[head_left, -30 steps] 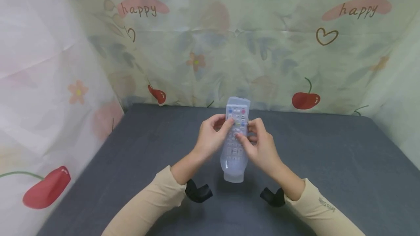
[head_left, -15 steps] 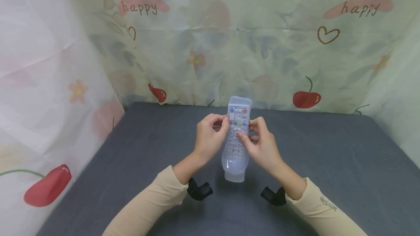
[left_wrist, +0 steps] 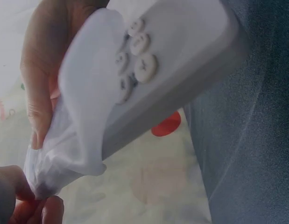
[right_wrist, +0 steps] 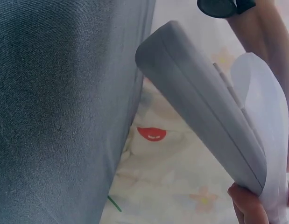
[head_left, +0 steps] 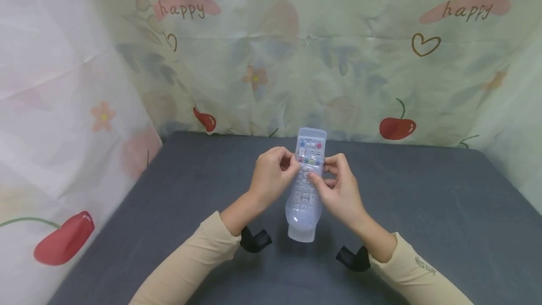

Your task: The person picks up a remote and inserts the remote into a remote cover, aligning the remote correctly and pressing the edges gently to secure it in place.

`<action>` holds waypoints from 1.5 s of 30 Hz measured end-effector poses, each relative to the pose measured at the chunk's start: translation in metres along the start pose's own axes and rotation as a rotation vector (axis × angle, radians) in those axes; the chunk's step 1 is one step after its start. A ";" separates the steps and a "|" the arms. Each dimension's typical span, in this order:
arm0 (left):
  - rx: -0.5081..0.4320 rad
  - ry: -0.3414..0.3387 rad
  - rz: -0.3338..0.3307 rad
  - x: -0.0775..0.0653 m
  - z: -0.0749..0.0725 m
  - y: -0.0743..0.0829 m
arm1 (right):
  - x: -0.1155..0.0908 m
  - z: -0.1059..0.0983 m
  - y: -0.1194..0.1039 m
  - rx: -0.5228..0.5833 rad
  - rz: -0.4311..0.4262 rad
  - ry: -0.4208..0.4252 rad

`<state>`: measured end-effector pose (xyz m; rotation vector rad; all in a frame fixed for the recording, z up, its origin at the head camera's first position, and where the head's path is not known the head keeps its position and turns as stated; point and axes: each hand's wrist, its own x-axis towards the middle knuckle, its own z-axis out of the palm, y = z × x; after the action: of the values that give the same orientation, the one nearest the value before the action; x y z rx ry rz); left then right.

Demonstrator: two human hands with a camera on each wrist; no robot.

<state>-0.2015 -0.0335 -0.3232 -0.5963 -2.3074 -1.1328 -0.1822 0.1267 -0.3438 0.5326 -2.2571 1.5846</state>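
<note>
A pale remote control (left_wrist: pixel 177 42) sits partly inside a translucent soft cover (head_left: pixel 311 168), held above the dark table with its button face up. Its near end sticks out past the cover's flared lip, which stands loose from the buttons in the left wrist view. My left hand (head_left: pixel 271 173) pinches the cover at its left edge, thumb against fingertips. On the other side, my right hand (head_left: pixel 340 185) grips the covered remote, thumb on its face and fingers at the right edge. The remote's underside is hidden in the head view.
A dark grey table (head_left: pixel 203 168) spreads beneath both hands. Printed cloth (head_left: pixel 279 60) with cherries and hearts hangs behind it and along the sides. Black camera mounts (head_left: pixel 255 240) are worn on both wrists.
My left thumb has come off the remote's face to the left edge, where it pinches the cover. The remote has shifted slightly right and a little lower; my right hand keeps its grip.
</note>
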 end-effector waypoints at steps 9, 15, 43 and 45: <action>-0.017 -0.037 -0.025 -0.002 -0.001 0.003 | 0.003 -0.005 0.000 -0.007 0.017 0.022; -0.105 -0.069 -0.104 0.001 0.001 0.005 | 0.008 -0.008 0.002 0.001 0.031 -0.004; -0.442 -0.141 -0.372 0.006 0.004 -0.005 | 0.005 -0.010 0.006 0.029 0.102 -0.149; -0.463 -0.128 -0.371 0.006 0.005 -0.004 | 0.005 -0.010 0.006 0.026 0.105 -0.155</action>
<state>-0.2097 -0.0310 -0.3247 -0.4152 -2.3301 -1.8837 -0.1892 0.1376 -0.3435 0.5698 -2.4169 1.6786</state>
